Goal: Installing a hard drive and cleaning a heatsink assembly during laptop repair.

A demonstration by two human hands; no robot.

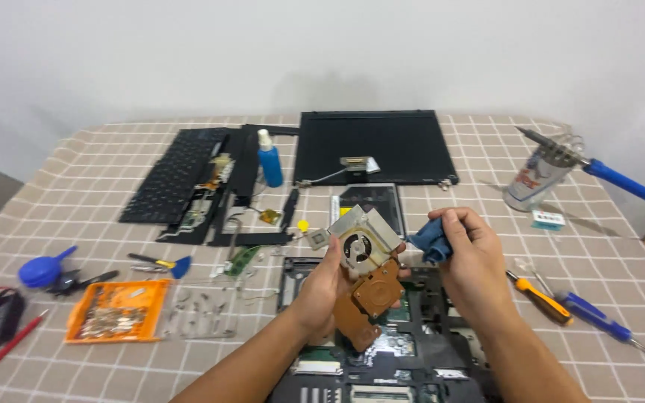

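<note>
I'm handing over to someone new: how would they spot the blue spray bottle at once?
Start at the big black laptop lid lying flat at the far edge of the checked tablecloth. Just left of it, between the lid and the detached black keyboard, stands the blue bottle. It is the only upright thing there, bright blue with a white cap, among flat black parts.

On the surface (76, 186), the keyboard (169, 175) lay far left, the screen panel (375, 145) far centre with a bottle (269, 158) between them. The parts tray (117, 310) sat near left, screwdrivers (539, 297) right, and the opened laptop base (382, 358) nearest.
</note>
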